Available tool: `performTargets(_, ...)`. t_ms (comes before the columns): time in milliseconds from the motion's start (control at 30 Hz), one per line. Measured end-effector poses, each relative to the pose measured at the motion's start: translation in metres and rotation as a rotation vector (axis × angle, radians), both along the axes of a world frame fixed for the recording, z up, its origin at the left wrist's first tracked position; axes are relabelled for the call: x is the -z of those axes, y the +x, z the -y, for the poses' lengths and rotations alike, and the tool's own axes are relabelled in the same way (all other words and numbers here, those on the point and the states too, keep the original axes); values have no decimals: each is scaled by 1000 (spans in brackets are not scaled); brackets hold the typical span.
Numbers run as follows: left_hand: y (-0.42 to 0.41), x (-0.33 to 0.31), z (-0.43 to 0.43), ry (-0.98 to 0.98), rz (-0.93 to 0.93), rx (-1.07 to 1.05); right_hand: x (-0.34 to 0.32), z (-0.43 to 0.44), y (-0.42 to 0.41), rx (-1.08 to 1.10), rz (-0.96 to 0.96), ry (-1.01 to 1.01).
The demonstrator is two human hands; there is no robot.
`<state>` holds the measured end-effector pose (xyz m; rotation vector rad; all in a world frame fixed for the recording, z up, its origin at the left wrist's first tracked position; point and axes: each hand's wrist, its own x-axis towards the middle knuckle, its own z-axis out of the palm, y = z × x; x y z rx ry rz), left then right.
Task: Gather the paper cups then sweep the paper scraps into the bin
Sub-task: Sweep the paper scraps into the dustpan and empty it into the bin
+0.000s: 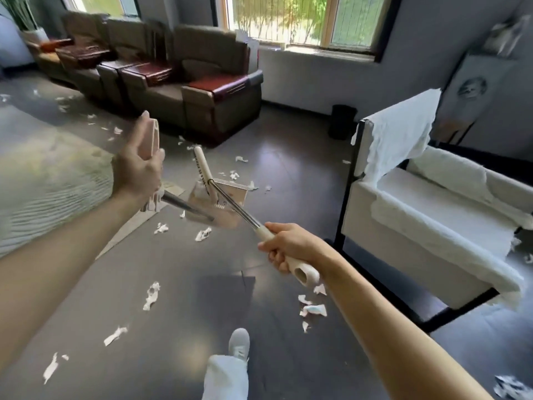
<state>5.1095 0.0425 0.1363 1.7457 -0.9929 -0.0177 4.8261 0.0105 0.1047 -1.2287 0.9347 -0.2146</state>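
Paper scraps (150, 295): we count over twenty torn white pieces, scattered across the dark floor (178, 356).
Left hand (135, 168): we clasp one pale broom handle (151, 137).
Right hand (291, 246): we grip one dustpan handle (302, 271) (steel shaft, cream grip).
Bin (342, 121): one, dark, cylindrical, against the wall.

White paper scraps (150, 295) strewn on a dark grey glossy floor (178, 356). Cream handle (300, 268) with silver metal rod (236, 207) on the broom; cream comb-toothed edge on the beige dustpan (227, 194). Pale pink handle (151, 138) beside it. Brown armchairs (213, 96) with dark red wooden trays. Black bin (342, 121) right of the armchairs. White cloth (401, 134) on a black-framed white seat (418, 223). Pale grey shoe (239, 342), light trousers.
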Motion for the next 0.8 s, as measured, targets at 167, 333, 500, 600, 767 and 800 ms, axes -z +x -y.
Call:
performTargets(167,80,1,196,3,-23,130,0,171,76,115,11,-13)
performTargets(333,132,-17,381,-17,-7,197,-11,331,130,257,68,12)
performTargets(500,175,-5,577,-47,-77,266,-5,510,176,336,77,-7)
performTargets(600,189,-6,695,-71,-96,334,1,620,195,373,72,-24)
performTargets(767,202,-24,871,-78,-109,431,-14,783,223,384,63,-41)
performTargets(800,204,-26,903,-85,-111,437,-17,812,228,396,66,-34)
